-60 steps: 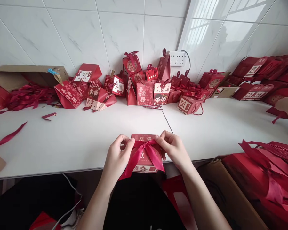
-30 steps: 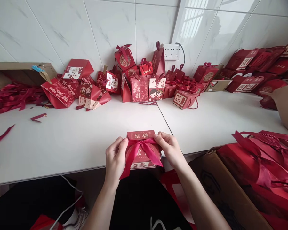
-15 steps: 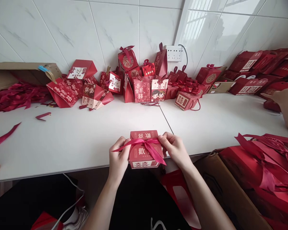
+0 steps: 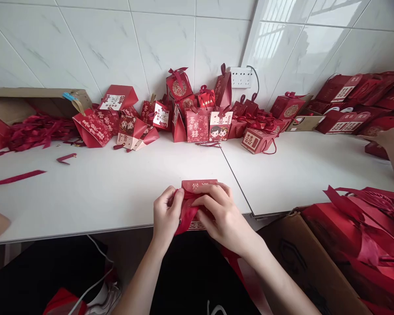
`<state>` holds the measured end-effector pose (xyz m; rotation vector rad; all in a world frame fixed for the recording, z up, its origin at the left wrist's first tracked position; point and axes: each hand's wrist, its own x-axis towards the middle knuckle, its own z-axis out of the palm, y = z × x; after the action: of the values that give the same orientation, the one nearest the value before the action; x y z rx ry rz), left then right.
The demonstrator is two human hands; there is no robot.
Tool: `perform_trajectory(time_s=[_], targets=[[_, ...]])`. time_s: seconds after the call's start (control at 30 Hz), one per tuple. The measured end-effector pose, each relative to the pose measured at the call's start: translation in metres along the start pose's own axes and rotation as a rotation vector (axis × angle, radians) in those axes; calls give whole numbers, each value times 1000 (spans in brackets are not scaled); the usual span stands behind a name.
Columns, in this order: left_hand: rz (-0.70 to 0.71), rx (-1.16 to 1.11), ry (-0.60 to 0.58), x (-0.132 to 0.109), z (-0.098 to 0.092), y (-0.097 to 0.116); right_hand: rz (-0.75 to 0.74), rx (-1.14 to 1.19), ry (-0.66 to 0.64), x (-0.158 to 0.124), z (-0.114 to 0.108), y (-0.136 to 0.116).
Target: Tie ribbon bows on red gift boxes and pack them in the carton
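Note:
A red gift box (image 4: 200, 184) with pale lettering sits at the table's front edge, largely covered by my hands. Across its top runs a dark pink ribbon (image 4: 188, 217), one part hanging down over the front. My left hand (image 4: 168, 210) is closed at the box's left side, thumb and forefinger pinching the ribbon. Over the top and right side lies my right hand (image 4: 216, 210), its fingers bent and reaching across to the ribbon; whether its fingertips grip the ribbon is hidden.
Red gift boxes (image 4: 197, 125) stand along the tiled wall. Ribbons (image 4: 42, 131) lie in a heap at the left. At the right front, a cardboard box (image 4: 302, 249) holds red bags. Another person's hand (image 4: 389, 140) touches boxes at the far right.
My right hand has moved left from the ribbon's right end onto the middle of the box. The ribbon's bow is now mostly covered, and the view has shifted slightly.

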<state>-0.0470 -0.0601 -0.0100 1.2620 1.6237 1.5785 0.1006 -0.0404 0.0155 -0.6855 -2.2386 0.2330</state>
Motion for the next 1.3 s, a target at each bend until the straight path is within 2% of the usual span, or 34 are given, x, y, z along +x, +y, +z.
perform_trajectory(time_s=[0.13,0.3,0.43,0.5,0.57,0.6,0.67,0.73,0.8,0.87,1.07,1.2,1.3], targets=[[-28,-9,17,-2,2,0,-75,-80,96,-13,1,-2],[-23,8,-1,-3,1,-1,-175,-100,154,-30,11,-21],[91,66,-5,7,-13,3,-224,-9,163,-42,0,-29],[190,94,-27,17,-21,9,-122,77,247,-47,-14,-25],[271,145,-144,27,-27,18,154,144,285,-50,-24,-17],[295,188,-221,31,-28,23,318,165,247,-51,-27,-12],[318,290,-362,36,-27,31,584,224,80,-52,-27,-5],[313,378,-476,36,-24,36,720,334,-91,-52,-21,-1],[297,411,-557,33,-21,35,780,438,-149,-51,-14,-1],[274,397,-585,29,-19,33,793,482,-135,-51,-10,-2],[196,316,-568,25,-17,26,693,592,-91,-51,-11,2],[178,301,-561,27,-14,25,713,719,-97,-54,-10,8],[176,296,-560,28,-12,25,725,728,-100,-55,-9,11]])
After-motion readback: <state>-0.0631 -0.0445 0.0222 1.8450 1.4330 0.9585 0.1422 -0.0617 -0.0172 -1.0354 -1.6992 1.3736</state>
